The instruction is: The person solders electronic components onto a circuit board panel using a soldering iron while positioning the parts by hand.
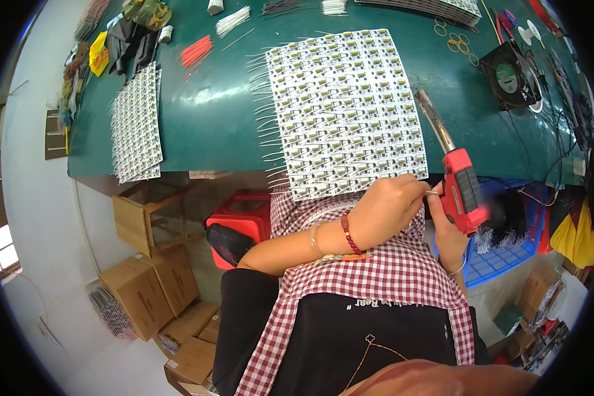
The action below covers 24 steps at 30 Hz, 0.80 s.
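My right hand [447, 231] is wrapped round a red and black soldering gun [465, 188], whose metal barrel points away from me past the right edge of a large circuit board panel [350, 105]. Close beside it, my left hand [393, 204] pinches a thin silvery wire [432, 193] next to the gun's body and my right thumb. The white panel carries rows of small yellow and black parts. Thin white leads stick out along its left side. Its near edge overhangs the table, above my checked apron [376, 277]. My left hand partly covers the panel's near right corner.
More panels [138, 125] lie on the green table [204, 125] at left, and a stack at the far right. Red wires [197, 51] and white wires [233, 22] lie at the back. At right stand a black fan [510, 76] and cables; a blue basket [501, 261] is below.
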Each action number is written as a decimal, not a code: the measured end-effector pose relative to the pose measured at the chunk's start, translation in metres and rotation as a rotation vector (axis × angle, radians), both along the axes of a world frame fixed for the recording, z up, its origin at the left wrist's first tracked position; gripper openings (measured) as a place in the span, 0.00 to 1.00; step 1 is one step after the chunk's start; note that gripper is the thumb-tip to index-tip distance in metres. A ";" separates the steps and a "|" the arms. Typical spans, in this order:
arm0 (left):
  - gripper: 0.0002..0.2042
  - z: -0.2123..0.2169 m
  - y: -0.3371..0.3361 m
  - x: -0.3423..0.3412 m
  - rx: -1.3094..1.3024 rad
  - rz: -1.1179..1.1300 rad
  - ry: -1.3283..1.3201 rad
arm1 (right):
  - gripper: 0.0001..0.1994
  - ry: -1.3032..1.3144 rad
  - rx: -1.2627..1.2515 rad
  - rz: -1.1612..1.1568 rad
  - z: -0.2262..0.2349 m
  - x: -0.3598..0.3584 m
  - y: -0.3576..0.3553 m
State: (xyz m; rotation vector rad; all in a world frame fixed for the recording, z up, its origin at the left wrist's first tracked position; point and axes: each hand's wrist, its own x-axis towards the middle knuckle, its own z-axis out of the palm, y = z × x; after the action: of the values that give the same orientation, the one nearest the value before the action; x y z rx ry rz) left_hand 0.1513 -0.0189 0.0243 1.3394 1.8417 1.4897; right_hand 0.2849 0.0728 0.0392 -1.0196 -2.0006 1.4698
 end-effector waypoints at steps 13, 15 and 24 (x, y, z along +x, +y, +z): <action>0.07 -0.002 -0.010 0.002 0.019 -0.014 0.081 | 0.09 0.037 0.007 0.052 -0.007 0.003 -0.005; 0.07 -0.002 -0.010 0.002 0.001 -0.003 0.108 | 0.10 0.048 -0.023 0.042 -0.008 0.003 -0.006; 0.06 -0.004 -0.011 0.005 -0.027 -0.016 0.179 | 0.09 0.032 -0.068 0.036 -0.009 0.010 -0.007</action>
State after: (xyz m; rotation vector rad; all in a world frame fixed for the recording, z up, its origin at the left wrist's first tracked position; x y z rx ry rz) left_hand 0.1560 -0.0303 0.0207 1.5139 1.9467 1.3700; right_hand 0.2945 0.0661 0.0297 -0.9859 -1.9683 1.5733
